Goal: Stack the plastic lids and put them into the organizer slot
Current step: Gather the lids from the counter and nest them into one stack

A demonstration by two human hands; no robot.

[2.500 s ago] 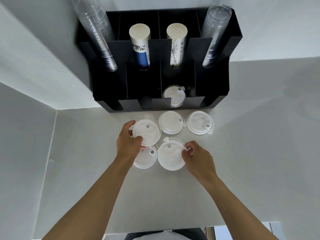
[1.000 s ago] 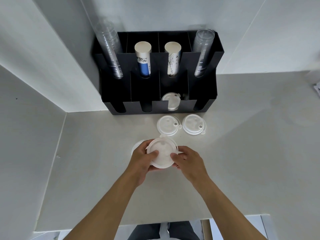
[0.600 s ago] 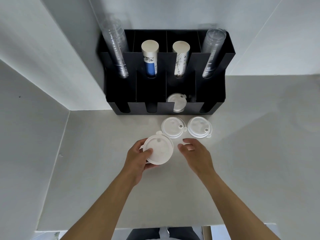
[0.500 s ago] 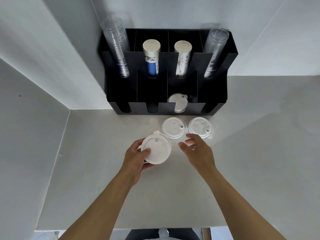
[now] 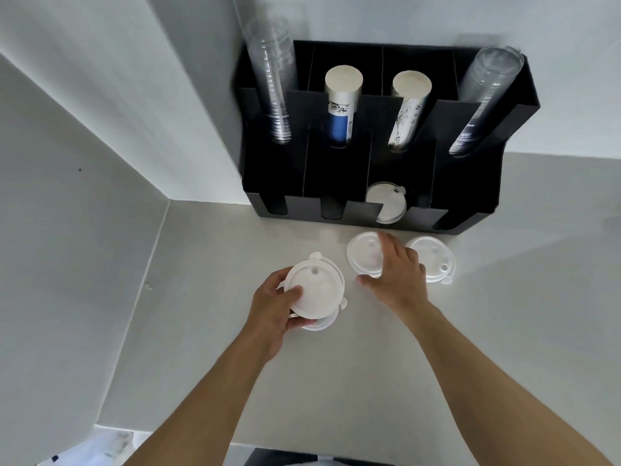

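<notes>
My left hand (image 5: 272,307) grips a small stack of white plastic lids (image 5: 316,290) just above the counter. My right hand (image 5: 396,274) is spread open and rests over the near edge of a single white lid (image 5: 364,252) lying on the counter. Another white lid (image 5: 433,253) lies just right of it, partly behind my fingers. The black organizer (image 5: 484,183) stands against the wall, and one white lid (image 5: 384,203) sits tilted in its third front slot.
Two stacks of clear cups (image 5: 272,85) (image 5: 484,95) and two sleeves of paper cups (image 5: 341,105) (image 5: 406,109) stand in the organizer's rear slots. A white wall (image 5: 100,95) juts out at left. The counter's front edge (image 5: 168,432) runs below my arms.
My right hand let go of the stack and moved forward onto the middle lid on the counter. My left hand kept the stack, with the view shifting left.
</notes>
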